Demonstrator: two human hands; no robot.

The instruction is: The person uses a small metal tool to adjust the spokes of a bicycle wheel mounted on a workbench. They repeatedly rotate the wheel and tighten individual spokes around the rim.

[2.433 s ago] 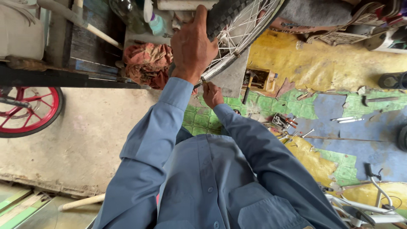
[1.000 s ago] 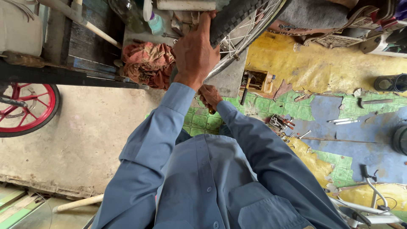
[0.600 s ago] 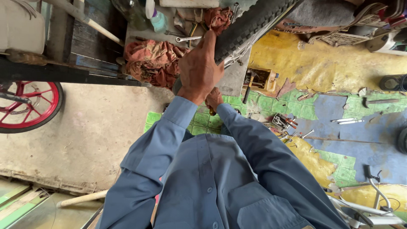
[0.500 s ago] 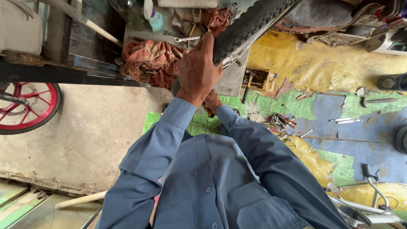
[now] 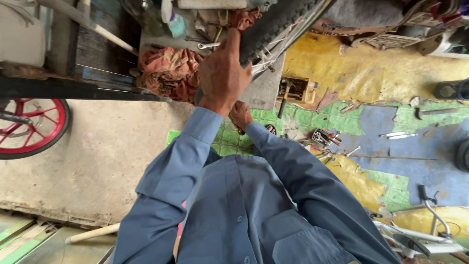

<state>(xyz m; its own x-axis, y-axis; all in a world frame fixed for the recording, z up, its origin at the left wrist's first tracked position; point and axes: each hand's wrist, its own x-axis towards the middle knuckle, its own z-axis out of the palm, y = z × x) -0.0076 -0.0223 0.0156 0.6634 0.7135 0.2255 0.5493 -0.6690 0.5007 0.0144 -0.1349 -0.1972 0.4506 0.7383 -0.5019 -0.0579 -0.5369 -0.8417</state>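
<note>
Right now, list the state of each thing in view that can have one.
left hand: gripping the tyre, fingers over its tread
right hand: closed, low behind the left wrist; what it holds is hidden
tyre: black, knobbly, tilted, on a spoked wheel
rag: crumpled in a heap
spanner: lying loose, untouched
red wheel: upright, partly in view

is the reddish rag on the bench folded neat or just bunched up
Bunched up. The reddish rag lies in a crumpled heap of creases beside the left hand, which grips the black tyre.
</note>
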